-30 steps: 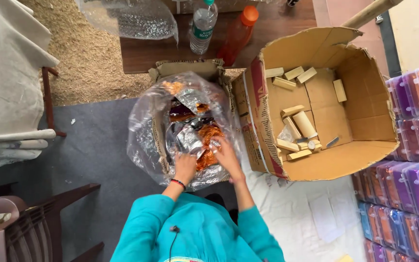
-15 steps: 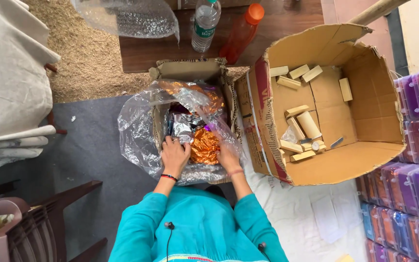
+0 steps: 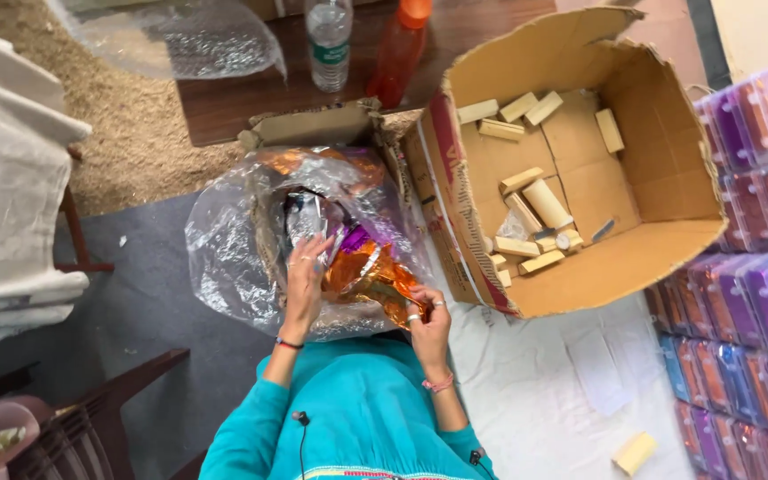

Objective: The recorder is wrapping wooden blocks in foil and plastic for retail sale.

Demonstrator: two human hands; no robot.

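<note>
Head-camera footage is looking straight down on a clear plastic bag (image 3: 224, 258) that is lying open on a grey floor mat (image 3: 148, 311), just left of a large cardboard box (image 3: 660, 258). Crinkled orange foil wrappers (image 3: 362, 271) and silver and purple ones are being handled inside the bag. The left hand (image 3: 304, 283) is being pressed flat on the foil pile, its fingers stretched out and slightly apart, gripping nothing. The right hand (image 3: 427, 322) is being held at the bag's near right edge, its fingers curled together and pinched on a piece of orange foil. Pale wooden blocks (image 3: 526, 222) are being kept loose in the open cardboard box, which is touching the bag's right side. At the far edge, a clear water bottle (image 3: 328, 40) and an orange bottle (image 3: 399, 49) are standing side by side on a dark wooden surface (image 3: 224, 102). Stacked purple plastic cases (image 3: 748, 222) are lined up along the right side.
</note>
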